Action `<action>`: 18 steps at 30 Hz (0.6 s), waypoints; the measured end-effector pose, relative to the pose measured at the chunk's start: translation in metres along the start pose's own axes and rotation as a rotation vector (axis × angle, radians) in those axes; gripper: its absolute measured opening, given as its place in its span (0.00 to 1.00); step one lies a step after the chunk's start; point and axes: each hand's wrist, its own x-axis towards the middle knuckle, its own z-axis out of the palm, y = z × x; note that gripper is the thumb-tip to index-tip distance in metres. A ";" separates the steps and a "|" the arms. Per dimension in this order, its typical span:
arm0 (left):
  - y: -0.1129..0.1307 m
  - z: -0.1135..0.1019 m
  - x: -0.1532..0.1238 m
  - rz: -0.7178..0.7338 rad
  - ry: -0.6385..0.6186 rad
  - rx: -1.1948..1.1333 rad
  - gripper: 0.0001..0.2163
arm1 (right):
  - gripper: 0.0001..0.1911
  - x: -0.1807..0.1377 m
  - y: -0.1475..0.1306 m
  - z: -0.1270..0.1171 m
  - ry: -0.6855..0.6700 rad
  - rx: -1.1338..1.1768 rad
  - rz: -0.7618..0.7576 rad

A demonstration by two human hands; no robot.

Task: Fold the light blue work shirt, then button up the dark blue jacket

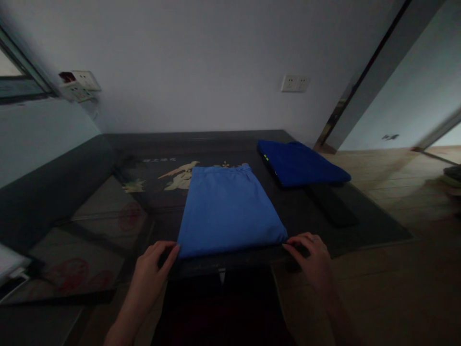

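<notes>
A folded light blue garment [228,211] lies flat on the dark glass-topped table [115,226], its near edge close to me. My left hand [153,269] touches its near left corner with the fingers curled at the cloth's edge. My right hand [311,257] rests at the near right corner, fingers bent and fingertips against the cloth. Whether either hand pinches the fabric is not clear in the dim light.
A folded dark blue garment [300,162] lies at the table's far right. A dark flat object [333,206] lies just in front of it. The wall carries sockets [294,83]. Wooden floor [403,192] stretches to the right. Pale items [10,269] sit at the left edge.
</notes>
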 end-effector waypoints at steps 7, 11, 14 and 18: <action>0.010 0.001 -0.004 -0.013 0.009 -0.063 0.18 | 0.22 0.007 -0.006 0.006 0.060 0.022 0.071; 0.009 -0.001 -0.002 -0.008 -0.026 -0.101 0.16 | 0.23 0.017 -0.005 0.008 -0.040 -0.016 0.035; 0.007 0.001 0.002 -0.007 -0.076 -0.082 0.17 | 0.24 0.025 -0.003 0.009 -0.117 -0.026 0.028; 0.008 0.002 0.004 -0.005 -0.104 -0.081 0.18 | 0.24 0.033 -0.002 0.008 -0.188 0.056 0.056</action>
